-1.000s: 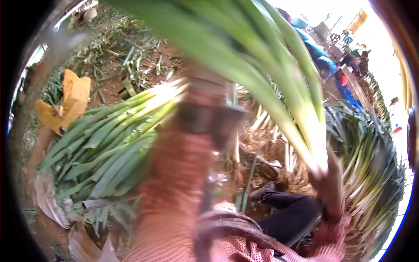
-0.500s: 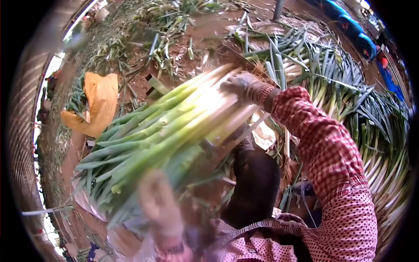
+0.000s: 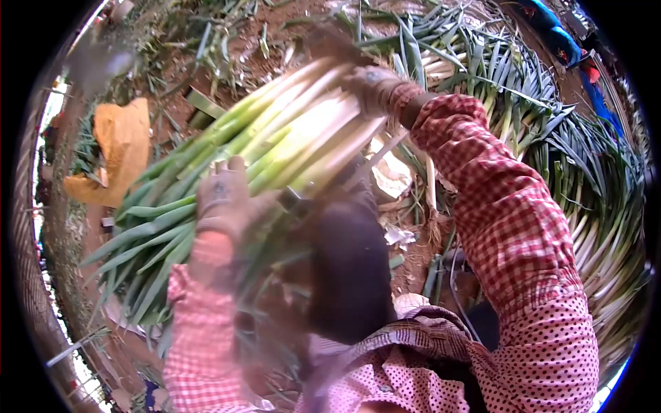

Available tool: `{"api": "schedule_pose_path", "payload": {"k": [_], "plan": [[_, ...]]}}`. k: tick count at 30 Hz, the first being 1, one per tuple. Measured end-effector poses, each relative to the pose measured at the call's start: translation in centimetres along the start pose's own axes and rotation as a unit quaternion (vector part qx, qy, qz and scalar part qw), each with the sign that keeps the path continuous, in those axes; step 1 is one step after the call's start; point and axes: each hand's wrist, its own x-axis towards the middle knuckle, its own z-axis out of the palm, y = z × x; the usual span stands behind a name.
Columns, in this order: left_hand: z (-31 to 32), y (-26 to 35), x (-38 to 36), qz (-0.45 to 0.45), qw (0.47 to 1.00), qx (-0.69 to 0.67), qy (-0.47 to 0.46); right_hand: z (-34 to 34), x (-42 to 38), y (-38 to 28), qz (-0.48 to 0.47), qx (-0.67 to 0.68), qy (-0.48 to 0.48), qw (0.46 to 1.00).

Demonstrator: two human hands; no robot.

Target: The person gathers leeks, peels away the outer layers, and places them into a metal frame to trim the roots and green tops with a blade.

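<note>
A big bundle of leeks (image 3: 275, 131) lies slantwise before me, with white root ends at upper right and green leaves at lower left. On its green part rests my gloved left hand (image 3: 224, 196), fingers spread and pressed flat. My gloved right hand (image 3: 375, 88) is closed at the white ends, smeared by motion. From it a dark, blurred blade (image 3: 337, 43), apparently a knife, reaches to the upper left; its handle is hidden. My dark-clad knee (image 3: 348, 268) is just below the bundle.
A long row of leeks (image 3: 585, 199) curves along the right side. A yellow-orange piece of material (image 3: 124, 148) lies at left. Leaf scraps (image 3: 210, 38) cover the red soil at the top. A pale crumpled sheet (image 3: 392, 172) lies right of my knee.
My left hand has come up from below, where it was blurred, onto the green leaves. My right hand has moved up at the root ends. The whole view has shifted a little.
</note>
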Motion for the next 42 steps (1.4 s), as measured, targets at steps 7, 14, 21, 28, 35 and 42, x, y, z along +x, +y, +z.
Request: {"api": "schedule_pose_path", "payload": {"k": [7, 14, 21, 28, 35, 42], "plan": [[0.5, 0.0, 1.9, -0.065, 0.997, 0.006, -0.043, 3.2, 3.4, 2.5, -0.102, 0.104, 0.051, 0.988], [0.5, 0.7, 1.9, -0.064, 0.995, 0.046, -0.054, -2.8, 1.1, 1.7, -0.176, 0.246, 0.020, 0.953], [1.8, 0.8, 2.0, -0.045, 0.999, 0.022, 0.018, 2.9, 3.9, -1.8, -0.008, 0.196, 0.195, 0.961], [0.2, 0.7, 2.0, -0.090, 0.994, 0.013, -0.060, 4.6, 5.1, -2.0, 0.012, 0.212, 0.276, 0.938], [-0.5, -5.8, -4.6, -0.056, 0.993, 0.008, 0.101, 4.1, 4.1, -2.2, 0.000, 0.240, 0.266, 0.934], [5.9, -10.3, -8.0, -0.158, 0.966, 0.091, 0.185, 2.8, 4.3, -2.0, 0.007, 0.209, 0.171, 0.963]]}}
